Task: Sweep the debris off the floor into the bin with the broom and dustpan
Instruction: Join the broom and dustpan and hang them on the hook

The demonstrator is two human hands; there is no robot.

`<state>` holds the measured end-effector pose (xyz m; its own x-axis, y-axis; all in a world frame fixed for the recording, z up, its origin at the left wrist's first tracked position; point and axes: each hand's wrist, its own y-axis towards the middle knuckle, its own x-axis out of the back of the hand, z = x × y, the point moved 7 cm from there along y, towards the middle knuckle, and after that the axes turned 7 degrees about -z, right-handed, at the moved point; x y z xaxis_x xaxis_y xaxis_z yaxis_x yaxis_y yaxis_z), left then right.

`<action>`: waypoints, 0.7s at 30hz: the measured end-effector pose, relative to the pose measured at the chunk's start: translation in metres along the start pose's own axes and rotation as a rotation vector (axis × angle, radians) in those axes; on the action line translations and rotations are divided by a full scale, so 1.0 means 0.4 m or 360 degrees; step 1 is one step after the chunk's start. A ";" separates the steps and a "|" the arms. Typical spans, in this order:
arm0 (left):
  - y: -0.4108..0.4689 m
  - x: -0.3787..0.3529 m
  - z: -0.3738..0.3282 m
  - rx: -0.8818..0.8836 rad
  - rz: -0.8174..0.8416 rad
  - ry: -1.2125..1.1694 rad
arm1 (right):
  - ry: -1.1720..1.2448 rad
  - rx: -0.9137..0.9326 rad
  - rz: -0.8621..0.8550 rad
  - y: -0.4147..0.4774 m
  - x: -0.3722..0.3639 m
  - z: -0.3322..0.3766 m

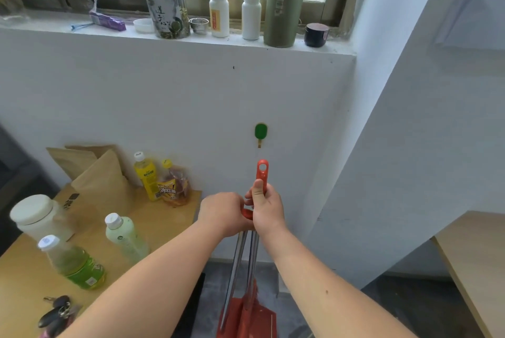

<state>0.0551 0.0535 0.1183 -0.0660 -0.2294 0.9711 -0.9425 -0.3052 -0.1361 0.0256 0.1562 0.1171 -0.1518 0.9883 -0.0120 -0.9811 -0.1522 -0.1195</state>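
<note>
Two metal poles with red grips stand upright together in front of the white wall. My right hand [266,208] is closed around the taller red broom handle [262,172], whose hanging hole shows above my thumb. My left hand [225,213] grips the shorter red dustpan handle [247,213] just beside it. The red dustpan [246,315] and the broom head sit low on the grey floor [210,294] between my forearms. No debris or bin is in view.
A green wall hook [260,132] sits just above the broom handle. A wooden table [24,277] on the left holds several drink bottles, a paper bag and keys. Another table edge [464,255] is at the right. The window sill [175,34] carries jars and bottles.
</note>
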 end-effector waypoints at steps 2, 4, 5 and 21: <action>0.029 -0.011 0.002 -0.0016 0.0039 0.0023 | 0.0009 0.0002 -0.0036 0.033 -0.004 -0.017; 0.062 -0.020 0.000 -0.0040 0.0051 0.0117 | 0.0015 -0.0002 -0.0065 0.071 -0.013 -0.038; 0.078 -0.024 -0.002 -0.0064 0.0042 0.0206 | -0.0007 0.0000 -0.0074 0.089 -0.018 -0.048; 0.237 -0.090 -0.010 -0.0125 -0.0259 0.0573 | -0.0186 0.0028 -0.0174 0.312 -0.057 -0.096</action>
<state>-0.0332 0.0368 0.0712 -0.0112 0.1586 0.9873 -0.9713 -0.2363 0.0269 -0.0888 0.1149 0.0645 -0.0557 0.9917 0.1157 -0.9944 -0.0446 -0.0962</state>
